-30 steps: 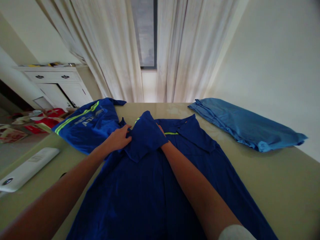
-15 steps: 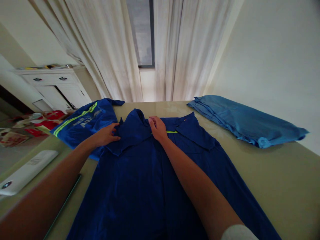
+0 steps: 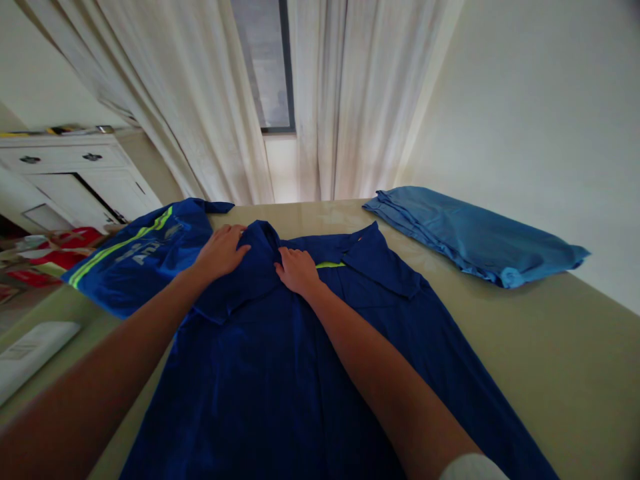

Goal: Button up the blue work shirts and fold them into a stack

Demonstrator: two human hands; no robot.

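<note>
A dark blue polo shirt [image 3: 280, 373] lies spread flat on the beige table [image 3: 550, 347], collar at the far end. My left hand [image 3: 220, 250] rests flat on the left collar flap, fingers stretched out. Just right of it, my right hand [image 3: 297, 270] presses on the collar by the neck opening, where a thin yellow-green trim shows; its fingers are curled on the cloth.
A second blue shirt [image 3: 135, 257] with yellow-green stripes lies at the table's left far corner. A folded light blue garment [image 3: 470, 233] lies at the right, near the wall. A white device [image 3: 30, 350] sits at the left edge. Curtains and a white cabinet [image 3: 75, 177] stand behind.
The left collar flap, lifted and bunched a second ago, now lies flat. Both hands have slid left along the collar, and the view has shifted a little.
</note>
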